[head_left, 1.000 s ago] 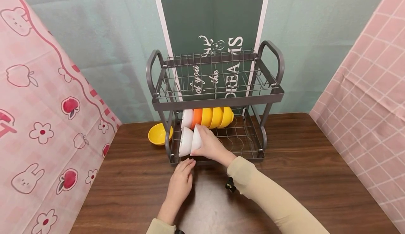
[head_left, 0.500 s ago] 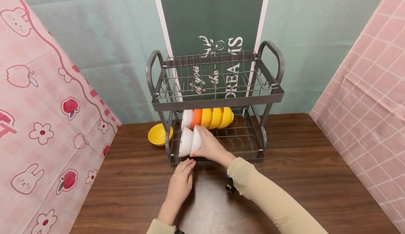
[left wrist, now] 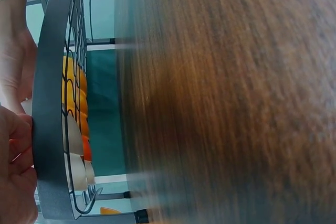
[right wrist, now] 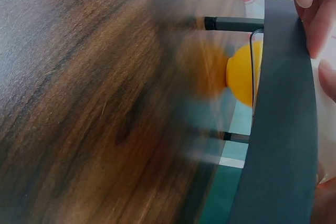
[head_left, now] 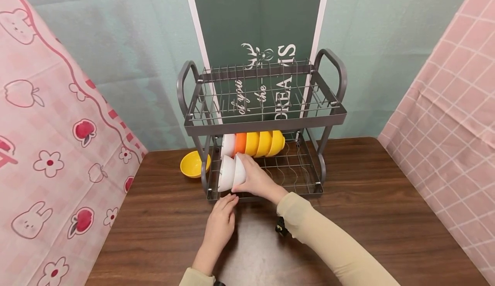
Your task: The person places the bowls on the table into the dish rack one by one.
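My right hand point(head_left: 257, 180) grips a white bowl point(head_left: 239, 172) on its side, at the front left of the lower tier of a dark grey dish rack point(head_left: 267, 127). Another white bowl point(head_left: 226, 175) nests against it on the left. Behind them, a row of bowls stands on edge: a white bowl point(head_left: 228, 145), an orange bowl point(head_left: 240, 144) and several yellow bowls point(head_left: 265, 144). My left hand point(head_left: 220, 221) has its fingers extended to the rack's front edge; in the left wrist view, the fingers point(left wrist: 20, 142) touch that bar.
A yellow bowl point(head_left: 192, 164) stands upright on the brown wooden table point(head_left: 162, 226), just left of the rack. Wire dividers point(head_left: 288, 174) run along the lower tier's right side. The rack's upper tier point(head_left: 267, 92) overhangs the bowls. Cloth hangings point(head_left: 116, 41) enclose the table's back and sides.
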`<action>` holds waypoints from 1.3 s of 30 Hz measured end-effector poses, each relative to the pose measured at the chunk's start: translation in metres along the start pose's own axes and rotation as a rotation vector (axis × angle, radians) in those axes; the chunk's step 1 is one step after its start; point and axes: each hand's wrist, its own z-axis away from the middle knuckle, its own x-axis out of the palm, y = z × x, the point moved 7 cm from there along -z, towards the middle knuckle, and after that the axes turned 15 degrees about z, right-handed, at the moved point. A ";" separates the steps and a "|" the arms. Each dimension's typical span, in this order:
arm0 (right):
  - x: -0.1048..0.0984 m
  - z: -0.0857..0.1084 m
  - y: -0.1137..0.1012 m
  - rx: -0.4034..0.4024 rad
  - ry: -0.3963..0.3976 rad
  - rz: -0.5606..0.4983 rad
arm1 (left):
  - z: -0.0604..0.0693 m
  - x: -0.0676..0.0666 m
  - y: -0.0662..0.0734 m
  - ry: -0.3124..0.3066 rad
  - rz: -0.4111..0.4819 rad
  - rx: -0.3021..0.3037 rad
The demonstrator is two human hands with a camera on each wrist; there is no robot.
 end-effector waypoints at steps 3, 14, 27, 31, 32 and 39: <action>0.000 0.001 0.000 -0.004 -0.008 -0.021 | 0.000 0.000 -0.001 0.006 0.001 0.004; 0.004 0.003 0.003 0.004 -0.042 -0.041 | 0.000 0.000 -0.001 0.018 0.013 0.014; -0.003 0.019 0.016 0.041 -0.050 0.026 | 0.001 -0.001 0.000 0.003 0.001 -0.002; -0.010 0.030 0.025 0.078 -0.063 0.070 | 0.001 0.000 -0.001 -0.012 -0.002 -0.018; -0.011 0.033 0.027 0.085 -0.063 0.084 | 0.000 0.000 -0.001 -0.015 -0.003 -0.022; -0.019 0.056 0.041 0.094 -0.028 0.161 | 0.000 0.000 -0.001 -0.020 -0.016 -0.033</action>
